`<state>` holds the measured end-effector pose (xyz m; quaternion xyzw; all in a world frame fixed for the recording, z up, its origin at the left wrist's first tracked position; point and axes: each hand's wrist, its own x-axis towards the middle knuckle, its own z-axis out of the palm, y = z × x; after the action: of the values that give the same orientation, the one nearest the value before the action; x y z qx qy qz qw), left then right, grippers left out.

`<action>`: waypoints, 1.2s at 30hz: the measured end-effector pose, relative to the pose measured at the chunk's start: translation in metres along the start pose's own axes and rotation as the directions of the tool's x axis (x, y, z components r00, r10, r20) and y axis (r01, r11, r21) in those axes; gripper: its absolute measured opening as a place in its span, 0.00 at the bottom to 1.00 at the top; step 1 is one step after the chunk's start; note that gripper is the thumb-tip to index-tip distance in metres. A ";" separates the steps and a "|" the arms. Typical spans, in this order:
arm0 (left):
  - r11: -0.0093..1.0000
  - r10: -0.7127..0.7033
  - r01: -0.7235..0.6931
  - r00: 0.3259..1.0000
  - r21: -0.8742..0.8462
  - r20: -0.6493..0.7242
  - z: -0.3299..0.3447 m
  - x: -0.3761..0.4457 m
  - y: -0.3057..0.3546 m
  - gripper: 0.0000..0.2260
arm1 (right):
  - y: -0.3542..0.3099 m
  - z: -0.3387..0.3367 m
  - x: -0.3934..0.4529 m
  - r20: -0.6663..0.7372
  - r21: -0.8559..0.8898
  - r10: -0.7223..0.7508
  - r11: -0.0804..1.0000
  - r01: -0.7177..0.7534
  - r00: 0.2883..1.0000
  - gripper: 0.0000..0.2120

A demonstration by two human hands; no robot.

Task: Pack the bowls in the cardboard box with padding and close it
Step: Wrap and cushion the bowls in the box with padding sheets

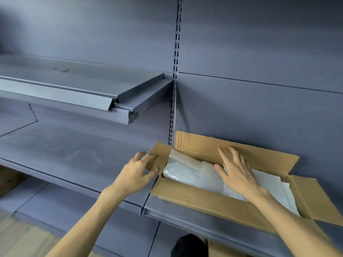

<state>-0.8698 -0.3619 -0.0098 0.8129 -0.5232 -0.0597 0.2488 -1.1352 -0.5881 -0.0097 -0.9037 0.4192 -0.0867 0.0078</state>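
An open cardboard box [202,199] stands on the grey shelf at the right, all its flaps spread outward. Inside lies a bundle of bubble wrap [189,173] at the left and white foam sheets [274,184] at the right; no bowl shows, whatever is wrapped is hidden. My left hand [138,170] holds the box's left end flap [157,151], fingers over it and thumb under its edge. My right hand [236,170] lies flat over the padding with straight fingers reaching toward the back flap [204,145].
The box sits on a grey metal shelf [78,156] against a grey back panel. A higher shelf [74,86] juts out at the upper left. More cardboard [9,179] shows below at the far left, and a dark object [187,245] under the shelf edge.
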 end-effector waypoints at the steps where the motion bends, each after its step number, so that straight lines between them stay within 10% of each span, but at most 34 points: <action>1: 1.000 0.000 0.000 1.000 -0.026 -0.012 0.001 0.001 0.000 0.22 | -0.002 0.001 0.003 0.022 0.008 0.002 1.000 -0.002 1.000 0.33; 15: 0.817 -0.015 -0.112 0.976 -0.566 -0.215 0.011 0.005 0.035 0.20 | -0.003 0.000 0.024 0.191 0.094 0.073 0.991 -0.092 0.979 0.34; 19: 0.914 0.138 -0.143 0.990 -0.379 -0.043 0.027 0.006 0.050 0.07 | 0.001 -0.004 0.022 0.212 0.123 0.060 0.989 -0.087 0.975 0.33; 23: 0.944 0.306 -0.294 0.950 -0.150 0.062 0.040 0.013 0.055 0.16 | 0.007 -0.005 0.019 0.220 0.111 0.030 0.992 -0.055 0.975 0.32; 27: 0.978 0.199 -0.188 0.968 -0.086 0.151 0.033 0.039 0.061 0.15 | 0.011 -0.004 0.014 0.195 0.038 -0.014 0.999 0.007 0.981 0.29; 36: 0.963 0.198 -0.194 0.980 0.188 -0.002 0.061 0.073 0.097 0.29 | 0.040 -0.018 -0.012 0.032 0.087 -0.072 0.994 0.069 0.997 0.28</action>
<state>-0.9389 -0.4790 -0.0055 0.7774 -0.6018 0.0230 0.1816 -1.1759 -0.6044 0.0028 -0.9182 0.3825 -0.0890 0.0511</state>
